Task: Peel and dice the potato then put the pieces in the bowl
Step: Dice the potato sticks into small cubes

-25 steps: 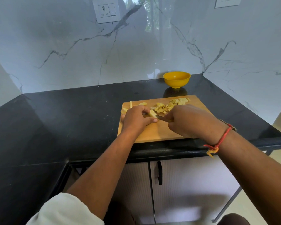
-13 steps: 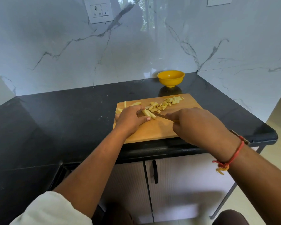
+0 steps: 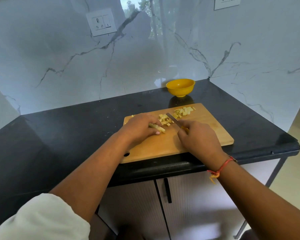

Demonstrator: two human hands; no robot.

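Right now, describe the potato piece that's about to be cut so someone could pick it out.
Find the wooden cutting board on the black counter. Near its middle, held down by the left hand, lie the long potato strips. Unlike the small diced cubes beside the knife, they are long and not yet diced.

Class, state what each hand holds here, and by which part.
The right hand grips the knife by its handle. The left hand holds the potato strips near their left ends, against the cutting board.
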